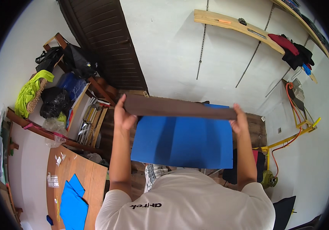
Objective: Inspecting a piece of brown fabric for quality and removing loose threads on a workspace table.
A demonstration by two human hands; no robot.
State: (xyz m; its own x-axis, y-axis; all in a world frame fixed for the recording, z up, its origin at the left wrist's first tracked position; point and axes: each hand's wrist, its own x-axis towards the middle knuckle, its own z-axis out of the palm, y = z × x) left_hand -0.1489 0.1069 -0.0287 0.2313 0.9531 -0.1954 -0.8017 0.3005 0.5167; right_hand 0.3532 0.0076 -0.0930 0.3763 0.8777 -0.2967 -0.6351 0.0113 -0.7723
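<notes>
A long dark brown strip (pixel 180 107), perhaps folded fabric, stretches level between my two hands above a blue tabletop (pixel 187 143). Its left end is wider than its right, and motion blurs its edges a little. My left hand (pixel 124 117) grips the left end, its thumb and fingers closed on it. At the other end my right hand (pixel 239 119) is closed on the strip, near the tabletop's far right corner. The strip hides part of the tabletop's far side. Whether it touches the blue surface I cannot tell.
On the left, a wooden table (pixel 93 178) bears blue fabric pieces (pixel 74 205) and paper scraps. Beyond it stands a shelf rack (pixel 49 134) with bags and a lime-green cloth (pixel 29 94). At right are a yellow metal frame (pixel 287 141) and an orange cable (pixel 275 163). A dark door (pixel 107 42) is behind.
</notes>
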